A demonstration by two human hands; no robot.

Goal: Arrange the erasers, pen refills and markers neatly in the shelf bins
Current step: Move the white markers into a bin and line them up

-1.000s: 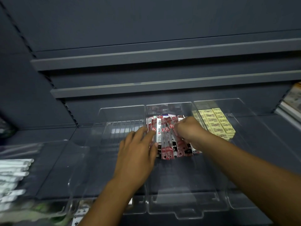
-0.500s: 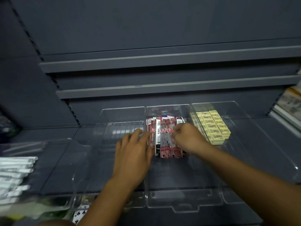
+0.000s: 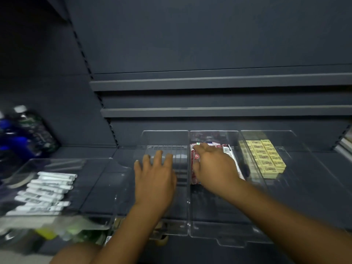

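Red-and-white pen refill packs [image 3: 196, 161] lie at the back of the middle clear bin [image 3: 219, 233]. My right hand [image 3: 215, 166] rests flat on top of the packs, fingers bent over their far ends. My left hand [image 3: 155, 176] hovers with spread fingers over the empty clear bin [image 3: 165, 138] just left of it, holding nothing. Yellow erasers [image 3: 266, 159] sit stacked in neat rows in the right clear bin [image 3: 293, 147]. White markers [image 3: 45, 189] lie side by side in a clear tray [image 3: 99, 197] at the far left.
Two dark shelf rails [image 3: 219, 109] run above the bins against a dark back panel. Blurred blue and dark bottles [image 3: 24, 136] stand at the back left. Blurred packaged goods [image 3: 57, 229] fill the lower left. Paper goods edge [image 3: 345, 143] shows at the far right.
My left hand has come off the refill packs and moved left over the empty bin. My right hand has slid over the packs. The view has shifted left, so the bins appear further right.
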